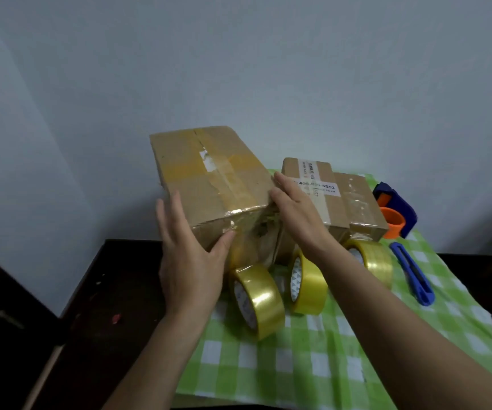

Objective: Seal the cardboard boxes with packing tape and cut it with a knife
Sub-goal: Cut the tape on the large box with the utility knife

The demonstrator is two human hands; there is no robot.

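1. Head view shows a person's 2 bare hands on a large cardboard box (209, 176), which is tilted up with its far end raised over a dark table (114, 279).
2. Left hand (190, 258) lies flat and open against the box's near left corner, fingers spread, thumb pressed to the front face.
3. Right hand (296, 208) is open too, palm against the box's right side, fingers pointing away from the camera.
4. Strips of clear and yellowish packing tape already run along the box's top seam and across it.
5. Just right of the big box sits a smaller labelled box (315, 187), with a third box (360, 202) touching its right side.
6. 3 rolls of yellowish tape stand on edge on a green checked cloth (312, 365): a near roll (258, 300) below the big box, a middle roll (308, 285) under the right wrist, and a far roll (373, 261) in front of the third box.
7. A blue utility knife (413, 273) lies on the cloth to the right of the rolls, untouched.
8. A blue and orange tape dispenser (395, 210) sits behind the knife, beside the third box.
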